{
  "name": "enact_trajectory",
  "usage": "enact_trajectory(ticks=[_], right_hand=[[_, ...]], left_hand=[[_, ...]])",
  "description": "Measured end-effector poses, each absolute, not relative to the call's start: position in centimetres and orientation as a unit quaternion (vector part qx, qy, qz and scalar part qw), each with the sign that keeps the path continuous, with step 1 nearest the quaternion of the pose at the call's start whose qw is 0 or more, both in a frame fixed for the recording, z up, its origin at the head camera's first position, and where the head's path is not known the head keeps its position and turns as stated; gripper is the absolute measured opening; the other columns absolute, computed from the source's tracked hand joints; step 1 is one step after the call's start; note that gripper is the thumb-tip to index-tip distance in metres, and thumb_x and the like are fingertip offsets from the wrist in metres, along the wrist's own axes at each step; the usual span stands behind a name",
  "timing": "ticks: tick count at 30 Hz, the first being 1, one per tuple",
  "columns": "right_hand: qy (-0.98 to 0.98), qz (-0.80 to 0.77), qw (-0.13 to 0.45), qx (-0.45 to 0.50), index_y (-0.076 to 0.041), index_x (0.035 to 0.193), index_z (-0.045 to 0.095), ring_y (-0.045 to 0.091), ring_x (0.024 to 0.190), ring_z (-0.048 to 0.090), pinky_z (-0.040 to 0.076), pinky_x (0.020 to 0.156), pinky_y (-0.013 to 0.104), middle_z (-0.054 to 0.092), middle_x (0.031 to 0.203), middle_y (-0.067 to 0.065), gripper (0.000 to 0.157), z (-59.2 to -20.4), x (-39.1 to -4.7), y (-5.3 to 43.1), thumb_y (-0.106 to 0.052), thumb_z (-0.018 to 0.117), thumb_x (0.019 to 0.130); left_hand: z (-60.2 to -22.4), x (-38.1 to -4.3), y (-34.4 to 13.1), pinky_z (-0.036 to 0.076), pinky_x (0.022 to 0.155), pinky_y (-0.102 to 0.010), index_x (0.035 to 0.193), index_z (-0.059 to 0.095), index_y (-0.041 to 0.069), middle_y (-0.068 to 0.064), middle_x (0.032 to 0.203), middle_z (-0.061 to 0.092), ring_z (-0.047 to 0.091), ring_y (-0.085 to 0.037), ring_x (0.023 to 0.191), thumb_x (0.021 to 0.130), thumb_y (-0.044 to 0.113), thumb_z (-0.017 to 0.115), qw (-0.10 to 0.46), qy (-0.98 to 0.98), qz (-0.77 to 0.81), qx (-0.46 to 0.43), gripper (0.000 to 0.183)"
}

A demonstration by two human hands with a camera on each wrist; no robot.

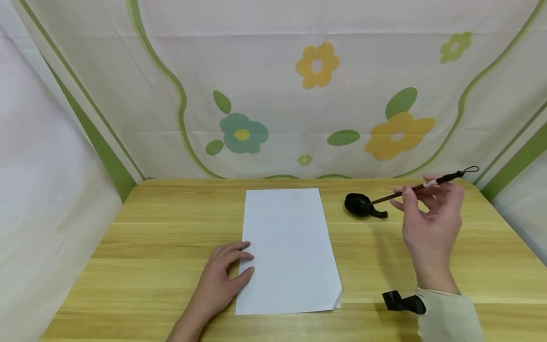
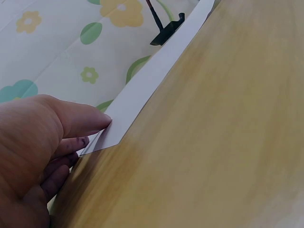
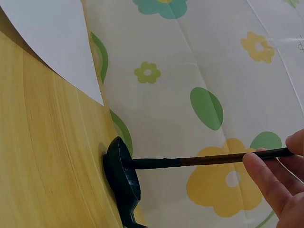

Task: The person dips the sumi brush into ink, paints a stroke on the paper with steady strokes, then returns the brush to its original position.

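My right hand (image 1: 433,223) pinches a writing brush (image 1: 386,197) by its dark brown handle, with the thumb on one side and fingers on the other. The brush slants down to the left, and its tip is inside a small black inkstone (image 1: 358,204) shaped like a gourd with a stem. A black cord loop hangs at the brush's upper end. Along the left edge of a white sheet of paper (image 1: 286,251) rests my left hand (image 1: 218,280), its fingertips on the paper. In the left wrist view, the thumb (image 2: 85,118) lies on the sheet's corner.
The wooden table (image 1: 141,266) bears the paper in the middle and the inkstone at the back right. A curled corner shows a second sheet beneath. A black strap (image 1: 403,302) sticks out by the right sleeve (image 1: 448,316). Flower-printed cloth (image 1: 282,85) stands behind the table.
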State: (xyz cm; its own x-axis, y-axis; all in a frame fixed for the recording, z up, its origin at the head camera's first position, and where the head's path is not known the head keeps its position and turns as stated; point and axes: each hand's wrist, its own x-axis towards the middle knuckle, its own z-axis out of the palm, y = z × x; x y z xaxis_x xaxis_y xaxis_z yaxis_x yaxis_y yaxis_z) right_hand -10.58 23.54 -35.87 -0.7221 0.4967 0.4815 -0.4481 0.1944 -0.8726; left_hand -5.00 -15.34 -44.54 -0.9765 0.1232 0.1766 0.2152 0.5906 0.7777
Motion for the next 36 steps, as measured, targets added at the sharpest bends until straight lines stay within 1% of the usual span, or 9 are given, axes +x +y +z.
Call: enact_trajectory(ticks=[5, 12, 19, 26, 31, 36], right_hand=[[-0.659, 0.647, 0.383, -0.018, -0.008, 0.133, 0.055, 0.019, 0.1, 0.078, 0.065, 0.078, 0.024, 0.059, 0.109, 0.011, 0.036, -35.7, -10.6, 23.6, 0.002, 0.067, 0.101], [-0.628, 0.661, 0.412, -0.013, -0.008, 0.127, 0.055, 0.021, 0.097, 0.077, 0.066, 0.077, 0.025, 0.057, 0.11, 0.013, 0.032, -35.6, -10.7, 23.9, 0.003, 0.068, 0.099], [-0.623, 0.65, 0.435, 0.006, -0.007, 0.126, 0.056, 0.024, 0.098, 0.077, 0.066, 0.078, 0.026, 0.061, 0.11, 0.014, 0.031, -35.9, -10.9, 24.0, 0.002, 0.068, 0.099], [-0.658, 0.615, 0.434, -0.002, -0.011, 0.125, 0.057, 0.019, 0.101, 0.078, 0.065, 0.081, 0.024, 0.06, 0.109, 0.01, 0.028, -36.5, -11.0, 23.7, -0.001, 0.067, 0.101], [-0.688, 0.584, 0.43, -0.028, -0.006, 0.13, 0.055, 0.015, 0.104, 0.078, 0.064, 0.083, 0.022, 0.062, 0.111, 0.006, 0.028, -36.6, -11.1, 23.6, -0.003, 0.065, 0.104], [-0.705, 0.564, 0.429, -0.043, -0.005, 0.132, 0.054, 0.013, 0.106, 0.078, 0.064, 0.085, 0.02, 0.063, 0.113, 0.002, 0.029, -36.4, -10.9, 23.4, -0.004, 0.063, 0.105]], left_hand=[[-44.5, -5.0, -15.4, 0.05, 0.114, -0.052, 0.105, 0.079, 0.032, 0.012, 0.142, 0.07, 0.058, -0.019, 0.139, 0.09, 0.011, 0.087, 0.046, -0.889, -0.446, -0.092, 0.027], [-44.7, -5.0, -15.5, 0.05, 0.113, -0.051, 0.105, 0.079, 0.032, 0.012, 0.142, 0.071, 0.058, -0.019, 0.138, 0.09, 0.011, 0.087, 0.055, -0.889, -0.443, -0.099, 0.027], [-44.6, -5.0, -15.5, 0.05, 0.113, -0.052, 0.105, 0.079, 0.033, 0.012, 0.142, 0.07, 0.058, -0.019, 0.139, 0.09, 0.011, 0.087, 0.053, -0.889, -0.443, -0.1, 0.027], [-44.6, -4.9, -15.5, 0.05, 0.113, -0.05, 0.105, 0.079, 0.031, 0.011, 0.141, 0.071, 0.058, -0.02, 0.138, 0.09, 0.01, 0.087, 0.056, -0.889, -0.443, -0.101, 0.027], [-44.5, -4.9, -15.5, 0.05, 0.113, -0.052, 0.105, 0.079, 0.03, 0.01, 0.141, 0.071, 0.058, -0.021, 0.138, 0.09, 0.01, 0.087, 0.059, -0.889, -0.442, -0.104, 0.026], [-44.5, -4.9, -15.5, 0.051, 0.112, -0.052, 0.105, 0.079, 0.03, 0.009, 0.142, 0.071, 0.058, -0.021, 0.138, 0.09, 0.01, 0.087, 0.06, -0.89, -0.44, -0.104, 0.026]])
